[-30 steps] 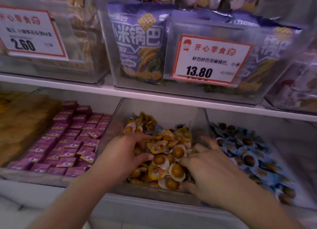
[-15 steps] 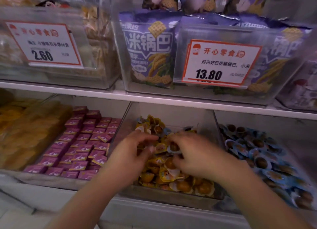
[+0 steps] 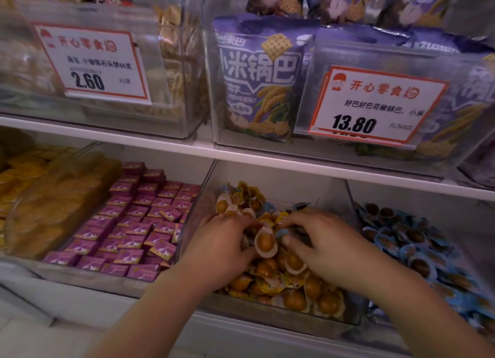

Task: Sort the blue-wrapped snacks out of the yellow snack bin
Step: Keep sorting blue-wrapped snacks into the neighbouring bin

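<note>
A blue-wrapped snack point(image 3: 281, 233) peeks out mid-pile in my yellow snack bin point(image 3: 278, 320), pinched by my right hand point(image 3: 325, 246). My left hand point(image 3: 223, 246), at nine o'clock, grips a yellow-wrapped piece point(image 3: 265, 241). The blue bin point(image 3: 417, 240) sits at three o'clock.

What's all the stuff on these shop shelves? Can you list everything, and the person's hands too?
Yellow snack bin: one, clear, lower shelf, middle.
Yellow-wrapped snacks: many, yellow with brown centres, heaped in that bin.
Blue-wrapped snacks: a few stray ones, light blue, in the yellow heap, one between the hands.
Blue snack bin: one, full of blue-wrapped pieces, lower shelf, right.
Pink boxes: many, magenta, in the bin to the left.
Orange packets: a blurred heap, lower shelf, far left.
Purple bags: several, upper shelf, right bin.
Price tags: two, white with red edges, reading 2.60 and 13.80.
Left hand: fingers curled into the yellow heap.
Right hand: fingers curled into the heap, near a blue wrapper.
</note>
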Available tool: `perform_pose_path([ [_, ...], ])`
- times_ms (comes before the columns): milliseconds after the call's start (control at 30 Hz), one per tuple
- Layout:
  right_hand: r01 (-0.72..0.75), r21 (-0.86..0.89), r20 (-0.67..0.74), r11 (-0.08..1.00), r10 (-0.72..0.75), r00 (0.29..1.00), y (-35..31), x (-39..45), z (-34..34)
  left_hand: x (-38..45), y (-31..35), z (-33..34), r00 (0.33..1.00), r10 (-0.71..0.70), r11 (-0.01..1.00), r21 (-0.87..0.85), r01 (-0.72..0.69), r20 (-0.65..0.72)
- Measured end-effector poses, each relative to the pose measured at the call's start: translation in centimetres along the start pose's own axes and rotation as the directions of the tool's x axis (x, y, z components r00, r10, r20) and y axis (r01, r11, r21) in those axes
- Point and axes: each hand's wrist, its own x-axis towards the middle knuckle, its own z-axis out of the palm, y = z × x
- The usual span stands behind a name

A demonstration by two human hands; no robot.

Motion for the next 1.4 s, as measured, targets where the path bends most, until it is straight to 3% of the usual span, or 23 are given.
perform_pose_path([
  [200, -0.078, 0.109, -0.289, 0.991, 0.107, 0.951, -0.2, -0.9, -2.0, -0.1, -0.1, -0.3, 0.999, -0.042, 0.991, -0.130, 0.042, 0.005],
  [333, -0.126, 0.238, -0.239, 0.963, 0.184, 0.954, -0.3, -1.1, -1.4, -0.4, 0.5, -0.9, 0.986, -0.086, 0.906, -0.422, 0.019, -0.141],
  [400, -0.142, 0.440, -0.195, 0.887, 0.249, 0.949, -0.4, -0.9, -1.2, -0.5, 1.2, -1.5, 0.968, -0.100, 0.840, -0.541, -0.043, -0.232],
  [433, -0.168, 0.592, -0.129, 0.788, 0.299, 0.946, -0.7, -0.9, -1.1, -0.5, 1.6, -1.7, 0.960, -0.102, 0.797, -0.599, -0.077, -0.259],
  [467, -0.205, 0.760, -0.015, 0.616, 0.333, 0.943, -1.1, -1.0, -0.9, -0.6, 2.2, -1.8, 0.957, -0.109, 0.743, -0.662, -0.103, -0.271],
  [500, -0.243, 0.897, 0.127, 0.368, 0.311, 0.942, -1.6, -1.1, -0.7, -0.6, 2.7, -1.7, 0.956, -0.122, 0.686, -0.718, -0.114, -0.268],
  [533, -0.276, 0.952, 0.239, 0.132, 0.242, 0.940, -2.1, -1.2, -0.5, -0.6, 3.2, -1.5, 0.955, -0.141, 0.639, -0.761, -0.114, -0.262],
  [567, -0.295, 0.955, 0.293, -0.015, 0.177, 0.940, -2.5, -1.3, -0.3, -0.5, 3.7, -1.3, 0.952, -0.163, 0.603, -0.790, -0.112, -0.259],
  [600, -0.290, 0.955, 0.297, -0.062, 0.160, 0.941, -2.7, -1.4, 0.0, -0.3, 4.1, -1.0, 0.947, -0.182, 0.580, -0.807, -0.113, -0.263],
  [667, -0.232, 0.973, 0.227, -0.011, 0.264, 0.937, -2.9, -1.6, 0.3, -0.1, 4.7, -0.6, 0.933, -0.204, 0.602, -0.790, -0.120, -0.296],
  [733, -0.159, 0.974, 0.099, 0.160, 0.331, 0.938, -2.6, -2.1, 0.0, 0.1, 5.2, -0.2, 0.922, -0.171, 0.686, -0.714, -0.142, -0.348],
  [833, -0.065, 0.939, -0.032, 0.338, 0.275, 0.961, -1.1, -3.1, -1.1, 0.1, 6.1, 0.4, 0.926, -0.033, 0.773, -0.598, -0.214, -0.376],
  [933, -0.050, 0.916, -0.099, 0.398, 0.345, 0.933, 1.8, -4.6, -3.1, 0.2, 6.2, 1.0, 0.926, 0.132, 0.863, -0.419, -0.284, -0.355],
  [1000, -0.101, 0.906, -0.128, 0.411, 0.494, 0.860, 5.0, -5.8, -4.0, 0.3, 5.8, 1.4, 0.941, 0.148, 0.940, -0.252, -0.229, -0.304],
  [1100, -0.433, 0.641, -0.225, 0.633, 0.695, 0.683, 11.4, -8.0, -4.9, 0.3, 5.0, 1.9, 0.991, 0.070, 0.994, -0.071, -0.078, -0.115],
  [1167, -0.569, 0.551, -0.243, 0.610, 0.770, 0.590, 14.6, -9.5, -5.5, 0.3, 4.4, 2.2, 0.999, 0.023, 1.000, 0.001, -0.023, 0.025],
  [1300, -0.373, 0.683, -0.445, 0.628, 0.762, 0.470, 16.9, -10.9, -6.7, 0.3, 4.0, 2.6, 0.994, 0.059, 0.998, -0.008, -0.058, 0.091],
  [1400, -0.306, 0.625, -0.525, 0.718, 0.677, 0.516, 15.3, -10.7, -6.6, 0.5, 4.2, 1.9, 0.993, 0.114, 0.991, -0.077, -0.111, 0.035],
])
